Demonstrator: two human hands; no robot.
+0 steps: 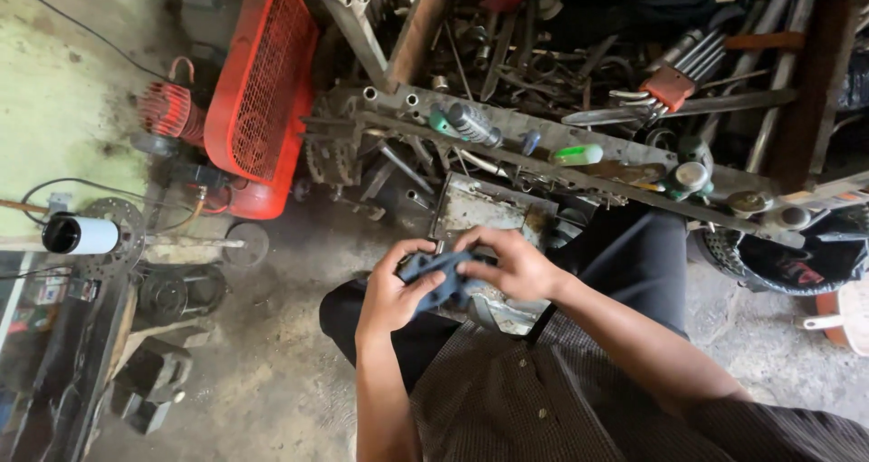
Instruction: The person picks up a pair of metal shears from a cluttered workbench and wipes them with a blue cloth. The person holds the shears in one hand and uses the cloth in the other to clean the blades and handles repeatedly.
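Note:
Both my hands hold a small dark blue-grey part in front of my lap. My left hand grips its left end, fingers curled over the top. My right hand covers its right end from above. The part looks like a flat moulded piece with a few holes; much of it is hidden under my fingers. Below it lies a worn metal piece on my knees, partly hidden.
A cluttered metal rack of tools stands just ahead: screwdrivers, a red hex key set, green-handled tools. A red air compressor sits at the left. A tyre lies at the right. Scrap parts lie on the dirty concrete floor at lower left.

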